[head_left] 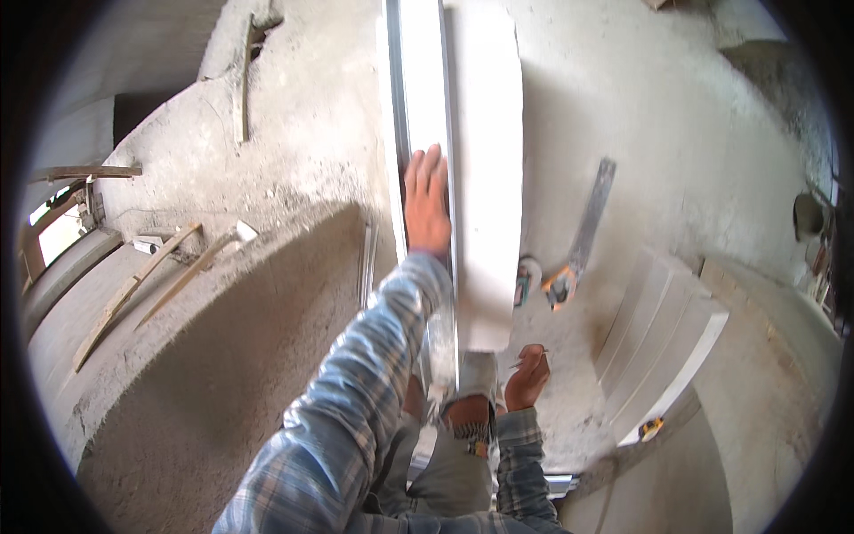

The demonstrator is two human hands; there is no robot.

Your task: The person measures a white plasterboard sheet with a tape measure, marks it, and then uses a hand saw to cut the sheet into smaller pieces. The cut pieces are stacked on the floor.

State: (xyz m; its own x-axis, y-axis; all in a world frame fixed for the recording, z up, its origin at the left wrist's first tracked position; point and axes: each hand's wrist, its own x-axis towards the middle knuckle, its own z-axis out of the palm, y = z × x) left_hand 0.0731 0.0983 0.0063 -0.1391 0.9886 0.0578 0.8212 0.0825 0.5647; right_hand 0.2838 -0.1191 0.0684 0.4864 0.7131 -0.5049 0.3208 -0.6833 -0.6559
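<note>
My left hand [427, 200] lies flat, fingers extended, on a long metal channel [423, 89] that runs away from me. Alongside the channel is a long white slab [485, 169] with a rough right edge. Lower and to the right, my right hand [527, 378] is closed, with the tip of a thin pale object showing at its fingers; its kind is too small to make out. Just beyond that hand rest a handsaw [592, 218] with an orange and black handle and a small teal and dark tool [526, 281], partly hidden by the slab.
White blocks [654, 334] stand side by side at right, with a yellow and black tape measure [651, 430] by their near end. A rough concrete ledge [222, 356] rises at left. Wooden strips [133, 294] lie beyond it. Metal profiles [559, 485] show near my legs.
</note>
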